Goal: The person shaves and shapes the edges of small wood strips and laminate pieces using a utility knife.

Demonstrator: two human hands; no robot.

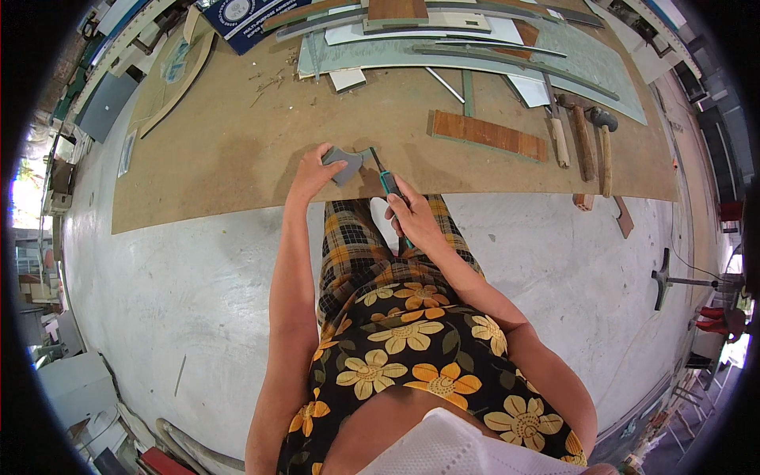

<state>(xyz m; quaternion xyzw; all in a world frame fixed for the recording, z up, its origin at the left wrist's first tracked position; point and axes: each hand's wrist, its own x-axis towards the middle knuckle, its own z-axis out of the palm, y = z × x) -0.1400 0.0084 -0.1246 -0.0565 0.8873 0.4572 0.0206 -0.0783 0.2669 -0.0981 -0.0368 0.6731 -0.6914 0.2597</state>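
At the near edge of the brown worktable (237,170), my left hand (311,172) grips a small grey block (340,165) with a curved cut-out on its right side, thumb on its face. My right hand (416,215) is closed round a hand tool (387,181) with a teal and black handle and a narrow dark shaft. The tool's tip is beside the block's right side; whether it touches is too small to tell. Most of the handle's lower end is hidden by my fingers.
A brown wood-faced strip (489,136) lies right of my hands. Further right are a chisel-like tool (559,142), a hammer (584,142) and a mallet (606,138). Panels and strips (475,59) are stacked at the back. A blue box (249,20) stands back left near a curved board (186,83).
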